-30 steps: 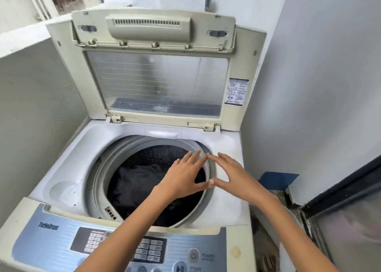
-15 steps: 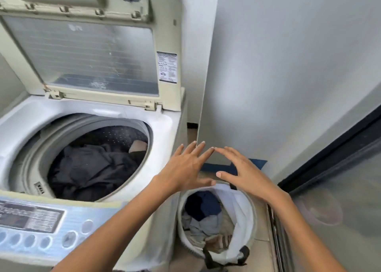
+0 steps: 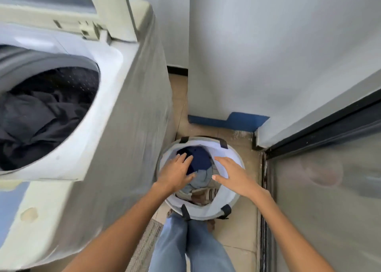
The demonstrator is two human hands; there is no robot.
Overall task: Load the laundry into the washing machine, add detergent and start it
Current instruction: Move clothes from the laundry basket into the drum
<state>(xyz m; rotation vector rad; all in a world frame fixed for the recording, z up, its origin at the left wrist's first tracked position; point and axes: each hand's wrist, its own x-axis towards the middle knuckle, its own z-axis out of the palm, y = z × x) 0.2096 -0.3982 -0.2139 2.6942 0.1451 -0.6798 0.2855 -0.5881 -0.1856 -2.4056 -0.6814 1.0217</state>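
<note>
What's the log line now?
stage: loading | left hand: open, above laundry basket | right hand: open, same | drum: dark clothes inside

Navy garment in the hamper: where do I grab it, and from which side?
Take the navy garment by its crumpled upper surface, coming straight down from above: it lies topmost at the pile's far side, and the upright walls of the hamper block any sideways approach. The left hand, open with fingers over its near-left edge, looks best placed.

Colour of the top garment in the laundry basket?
The top garment is navy blue, seen clearest in the head view.
</note>
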